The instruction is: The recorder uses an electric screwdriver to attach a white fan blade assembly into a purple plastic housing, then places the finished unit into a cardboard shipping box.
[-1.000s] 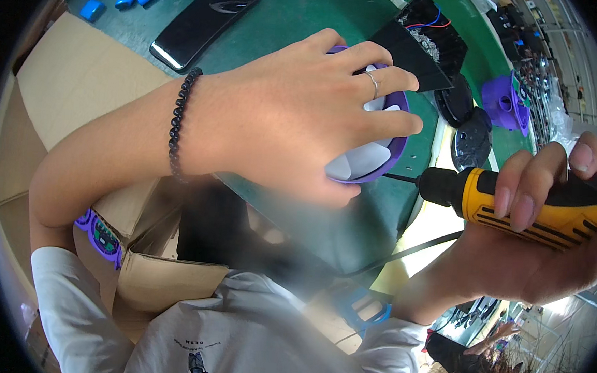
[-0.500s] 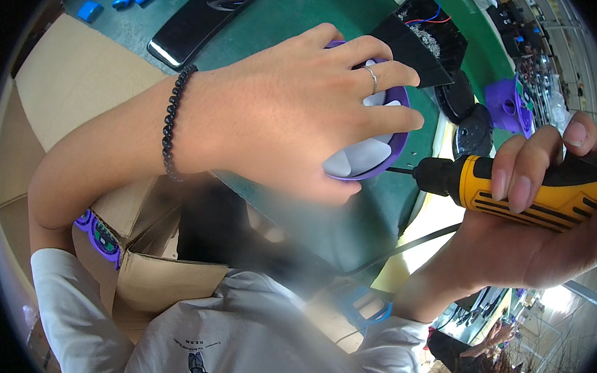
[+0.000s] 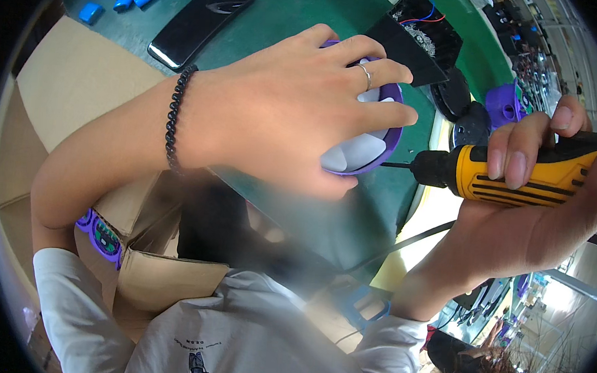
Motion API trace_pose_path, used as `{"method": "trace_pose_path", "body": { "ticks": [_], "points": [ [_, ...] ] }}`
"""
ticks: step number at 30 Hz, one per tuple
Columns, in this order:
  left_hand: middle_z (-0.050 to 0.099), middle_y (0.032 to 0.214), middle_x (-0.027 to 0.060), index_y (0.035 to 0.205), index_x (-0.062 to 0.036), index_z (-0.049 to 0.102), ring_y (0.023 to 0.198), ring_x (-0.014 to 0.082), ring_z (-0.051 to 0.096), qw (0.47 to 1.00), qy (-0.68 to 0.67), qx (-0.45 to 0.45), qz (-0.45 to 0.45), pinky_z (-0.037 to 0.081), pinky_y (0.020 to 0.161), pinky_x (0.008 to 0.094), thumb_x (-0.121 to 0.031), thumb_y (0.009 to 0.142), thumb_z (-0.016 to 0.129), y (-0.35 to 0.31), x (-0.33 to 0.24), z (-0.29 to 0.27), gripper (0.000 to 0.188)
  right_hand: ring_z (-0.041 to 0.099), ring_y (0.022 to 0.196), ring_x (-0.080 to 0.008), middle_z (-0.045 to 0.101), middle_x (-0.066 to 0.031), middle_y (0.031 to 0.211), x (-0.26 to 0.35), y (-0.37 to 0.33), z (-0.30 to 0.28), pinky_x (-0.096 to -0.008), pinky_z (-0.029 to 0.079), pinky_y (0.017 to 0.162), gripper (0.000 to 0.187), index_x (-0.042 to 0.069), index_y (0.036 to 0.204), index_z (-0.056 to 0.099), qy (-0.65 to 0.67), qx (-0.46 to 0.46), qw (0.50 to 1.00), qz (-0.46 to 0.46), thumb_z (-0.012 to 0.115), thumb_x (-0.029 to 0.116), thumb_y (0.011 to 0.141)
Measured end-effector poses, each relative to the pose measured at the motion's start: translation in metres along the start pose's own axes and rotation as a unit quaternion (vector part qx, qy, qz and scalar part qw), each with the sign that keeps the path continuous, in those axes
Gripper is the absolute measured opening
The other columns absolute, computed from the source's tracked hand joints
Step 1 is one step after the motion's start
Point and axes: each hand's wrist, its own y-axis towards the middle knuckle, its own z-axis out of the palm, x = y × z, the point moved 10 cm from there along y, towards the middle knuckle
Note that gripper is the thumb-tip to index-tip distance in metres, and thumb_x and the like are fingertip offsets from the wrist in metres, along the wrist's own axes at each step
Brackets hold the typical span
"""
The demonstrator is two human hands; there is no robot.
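Purple round housing point(image 3: 393, 134) sits just right of centre, in the upper half of the frame; white curved panels point(image 3: 363, 153) show inside its rim. Looks like moulded plastic: probably light, stiff at the wall, smooth enough to slip; panels likelier to flex or mark. Best hold, I judge: the outer wall, from 2 opposite sides, off the panels.

Left hand point(image 3: 282, 114): palm down over the housing, fingers spread wide across it, thumb at its lower edge. A broad, part-closed hold; contact under the palm hidden.

Right hand point(image 3: 525, 224), right of frame: fingers wrapped closely round a yellow-and-black power screwdriver point(image 3: 517, 186). Rigid, likely the heavier of the 2 things; slotted body should grip well. Bit point(image 3: 397, 165) points left at the housing's lower-right rim; touching or just short, cannot tell.
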Motion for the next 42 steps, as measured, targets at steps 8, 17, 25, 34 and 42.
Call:
{"method": "trace_pose_path", "body": {
  "ticks": [8,17,25,34,42],
  "points": [
    [0.044,0.143,0.0121,0.135,-0.0208,0.051,0.13,0.0333,0.043,1.0,0.015,0.006,0.001,0.04,0.097,0.0446,-0.033,0.065,0.078,-0.001,0.0,0.0,0.076,0.053,0.045,-0.0177,0.054,-0.0102,0.056,0.0,-0.005,-0.011,-0.0299,0.045,0.046,0.035,0.002,0.085,0.058,-0.03,-0.037,0.998,0.031,0.058,0.036,0.092],
    [0.035,0.149,0.0153,0.153,-0.0208,0.032,0.129,0.0386,0.04,0.973,0.066,0.132,-0.177,0.038,0.105,0.0515,-0.05,0.06,0.084,-0.023,0.013,-0.02,0.111,0.051,0.053,-0.014,0.059,-0.0146,0.1,0.026,-0.003,-0.036,-0.0267,0.042,0.048,0.03,0.001,0.11,0.051,0.012,-0.05,0.987,-0.153,0.051,0.03,0.1],
    [0.033,0.149,0.0161,0.149,-0.0268,0.038,0.136,0.04,0.035,0.993,-0.038,0.107,-0.017,0.039,0.105,0.0495,-0.034,0.059,0.084,-0.01,-0.001,0.001,0.101,0.048,0.049,-0.0126,0.057,-0.0144,0.099,0.032,-0.012,-0.014,-0.0259,0.041,0.044,0.038,0.0,0.118,0.047,0.103,0.018,0.983,-0.148,0.045,0.034,0.101],
    [0.04,0.141,0.0169,0.146,-0.0195,0.04,0.128,0.038,0.043,0.997,-0.008,0.04,-0.068,0.043,0.1,0.0459,-0.03,0.061,0.082,-0.009,-0.001,-0.007,0.095,0.047,0.047,-0.0118,0.055,-0.014,0.098,0.03,-0.024,0.011,-0.0255,0.04,0.04,0.043,0.0,0.123,0.043,0.138,0.082,0.976,-0.146,0.042,0.037,0.102],
    [0.042,0.139,0.0166,0.146,-0.0194,0.041,0.126,0.037,0.044,0.997,-0.004,0.033,-0.064,0.043,0.099,0.044,-0.029,0.061,0.082,-0.009,-0.001,-0.007,0.095,0.047,0.047,-0.012,0.055,-0.014,0.097,0.027,-0.029,0.021,-0.0255,0.042,0.041,0.042,0.001,0.123,0.043,0.067,0.124,0.976,-0.165,0.042,0.037,0.102]
  ]
}}
